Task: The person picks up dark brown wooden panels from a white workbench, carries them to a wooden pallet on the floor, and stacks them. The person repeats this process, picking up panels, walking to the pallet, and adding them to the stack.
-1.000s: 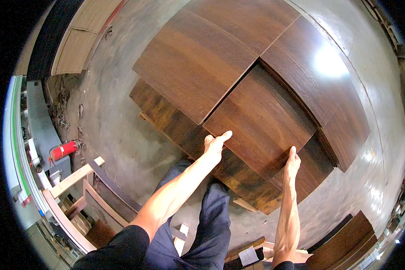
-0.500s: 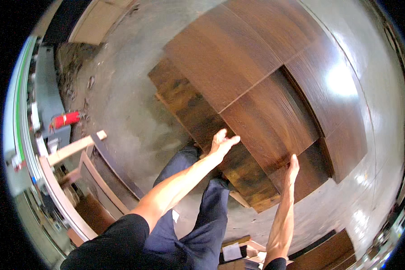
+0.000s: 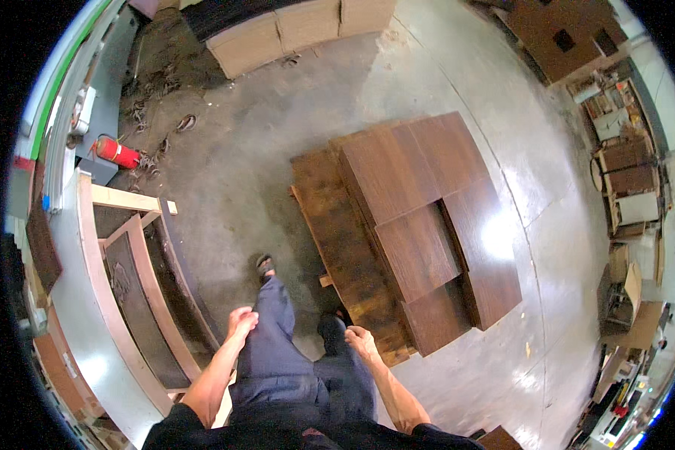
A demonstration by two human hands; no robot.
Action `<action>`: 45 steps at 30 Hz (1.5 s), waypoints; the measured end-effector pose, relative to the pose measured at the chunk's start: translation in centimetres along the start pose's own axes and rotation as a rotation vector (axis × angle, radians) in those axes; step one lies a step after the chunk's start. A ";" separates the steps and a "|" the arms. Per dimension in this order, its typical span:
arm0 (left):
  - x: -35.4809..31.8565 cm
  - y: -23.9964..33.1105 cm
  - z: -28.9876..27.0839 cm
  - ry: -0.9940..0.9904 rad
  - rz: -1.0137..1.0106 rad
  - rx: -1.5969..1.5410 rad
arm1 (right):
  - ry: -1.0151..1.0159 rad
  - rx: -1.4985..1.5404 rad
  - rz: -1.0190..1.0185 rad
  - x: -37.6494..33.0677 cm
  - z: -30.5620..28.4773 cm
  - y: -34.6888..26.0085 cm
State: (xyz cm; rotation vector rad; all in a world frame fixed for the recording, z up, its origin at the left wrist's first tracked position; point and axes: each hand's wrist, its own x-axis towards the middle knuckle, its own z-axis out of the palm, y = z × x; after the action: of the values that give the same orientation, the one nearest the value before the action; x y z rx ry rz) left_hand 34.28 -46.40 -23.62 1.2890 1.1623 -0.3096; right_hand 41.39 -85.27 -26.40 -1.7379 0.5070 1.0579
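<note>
Near brown panels (image 3: 418, 251) hang the right fingers (image 3: 356, 335), the left fingers (image 3: 247, 318) farther off.

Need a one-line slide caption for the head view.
Left hand by the dark trousers, right hand nearer the stacked dark-brown panels, red fire extinguisher off to the left.

Upper boards (image 3: 394, 161) hide part of the lower board (image 3: 336, 225) from you; the top edge cuts the cardboard (image 3: 307, 34); right-rim clutter (image 3: 624, 409) is too small to tell.
</note>
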 end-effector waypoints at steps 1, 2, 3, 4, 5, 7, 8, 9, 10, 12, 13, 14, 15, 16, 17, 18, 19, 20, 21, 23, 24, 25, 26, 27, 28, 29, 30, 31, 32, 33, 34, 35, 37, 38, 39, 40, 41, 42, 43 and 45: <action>-1.2 -0.2 -1.9 0.053 0.005 -0.037 | -0.016 -0.056 -0.122 -0.3 0.8 -1.8; -2.5 -0.4 -3.9 0.110 0.019 -0.070 | -0.038 -0.124 -0.196 -0.7 1.7 -3.6; -3.4 -0.7 -5.5 0.140 0.063 -0.078 | -0.047 -0.204 -0.270 -1.1 2.9 -5.2; -3.7 -0.9 -6.5 0.169 0.122 -0.081 | -0.062 -0.165 -0.231 -1.1 4.0 -7.0; -3.6 -0.8 -8.0 0.215 0.120 -0.076 | -0.033 -0.159 -0.148 -0.8 5.2 -9.0; -3.7 -0.6 -11.2 0.113 0.087 -0.292 | -0.016 -0.108 -0.266 -0.4 8.2 -13.0; -3.4 -0.1 -12.9 -0.015 0.091 -0.397 | -0.035 -0.154 -0.242 -0.2 9.5 -15.3; -3.0 0.6 -15.0 -0.053 0.119 -0.353 | -0.082 -0.243 -0.231 1.0 12.0 -18.4; -3.4 0.9 -16.4 0.038 0.124 -0.127 | -0.022 -0.217 -0.357 0.8 14.7 -19.7; -3.5 2.5 -21.3 -0.114 0.192 -0.085 | -0.164 0.016 -0.169 0.5 19.3 -22.5; -2.9 4.0 -23.8 -0.073 0.264 -0.111 | -0.121 -0.034 -0.148 1.0 22.3 -24.1; -3.2 5.2 -26.0 0.008 0.316 -0.047 | -0.183 0.036 -0.109 0.9 25.0 -25.1; -3.3 6.7 -28.2 0.171 0.375 0.089 | -0.167 0.079 -0.070 0.6 27.5 -26.3; -3.7 8.0 -30.6 0.179 0.376 -0.110 | -0.177 0.009 -0.112 0.8 30.8 -27.7; -4.4 8.6 -32.4 0.178 0.348 -0.315 | -0.177 -0.054 -0.156 0.5 33.7 -28.7; -4.8 9.9 -33.7 0.234 0.424 -0.398 | -0.272 -0.195 -0.185 1.2 36.6 -31.5; -5.7 10.7 -35.6 0.287 0.437 -0.473 | -0.437 -0.268 -0.291 0.9 39.8 -33.7; -6.8 11.4 -36.8 0.344 0.450 -0.564 | -0.475 -0.404 -0.347 0.8 43.2 -36.4; -7.8 12.1 -38.1 0.384 0.467 -0.607 | -0.598 -0.416 -0.401 0.2 46.3 -39.0; -9.3 12.1 -41.0 0.450 0.532 -0.719 | -0.711 -0.422 -0.486 -1.6 54.1 -43.8; -10.0 12.2 -42.4 0.492 0.518 -0.772 | -0.784 -0.379 -0.532 -2.9 58.1 -46.0; -10.6 12.1 -43.8 0.525 0.486 -0.819 | -0.812 -0.350 -0.542 -4.2 62.4 -48.2; -11.0 12.1 -44.8 0.564 0.468 -0.863 | -0.859 -0.317 -0.560 -5.4 66.4 -50.4; -11.4 12.1 -45.9 0.610 0.428 -0.891 | -0.927 -0.322 -0.523 -6.7 70.4 -52.5; -11.5 12.0 -47.4 0.660 0.452 -0.888 | -0.996 -0.319 -0.493 -7.8 74.8 -54.5; -11.4 12.5 -48.2 0.697 0.462 -0.970 | -1.121 -0.287 -0.454 -8.7 78.6 -56.2; -11.2 12.9 -49.0 0.734 0.472 -1.051 | -1.200 -0.255 -0.416 -9.5 82.6 -57.8; -11.0 13.6 -50.2 0.779 0.456 -1.126 | -1.247 -0.140 -0.337 -10.3 86.7 -58.7; -10.7 14.4 -51.3 0.811 0.509 -1.150 | -1.278 -0.083 -0.274 -11.0 91.0 -59.9; -10.0 15.5 -52.6 0.851 0.536 -1.175 | -1.265 0.034 -0.214 -11.4 94.9 -60.9; -9.1 16.8 -54.1 0.902 0.571 -1.201 | -1.261 0.147 -0.148 -11.8 98.8 -61.8; -8.4 18.3 -55.4 0.920 0.557 -1.243 | -1.246 0.256 -0.075 -12.1 101.4 -62.5; -6.9 21.6 -59.3 0.977 0.546 -1.309 | -1.264 0.378 0.031 -12.4 106.3 -63.7; -6.4 23.2 -61.1 1.013 0.559 -1.266 | -1.227 0.456 0.061 -12.4 108.6 -64.1; -5.7 24.7 -63.3 1.031 0.574 -1.253 | -1.291 0.478 0.033 -12.1 109.9 -64.0; -5.1 26.3 -65.9 1.049 0.596 -1.242 | -1.245 0.450 0.035 -12.0 111.3 -64.1; -4.6 27.6 -68.0 1.059 0.591 -1.234 | -1.146 0.415 0.029 -11.8 112.1 -63.9; -4.0 28.9 -70.2 1.057 0.604 -1.237 | -1.174 0.361 -0.012 -11.6 112.3 -63.8; -3.4 30.2 -72.6 1.054 0.550 -1.259 | -1.156 0.286 -0.041 -11.6 112.1 -63.3; -2.2 32.4 -75.8 1.155 0.686 -1.221 | -1.188 0.107 -0.075 -12.2 110.4 -61.9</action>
State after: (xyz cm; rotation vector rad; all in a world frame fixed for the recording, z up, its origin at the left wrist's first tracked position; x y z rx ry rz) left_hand 20.00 28.15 8.65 0.5610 1.3098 1.6097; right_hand 34.36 38.07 3.66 -0.7739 -0.2549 1.7175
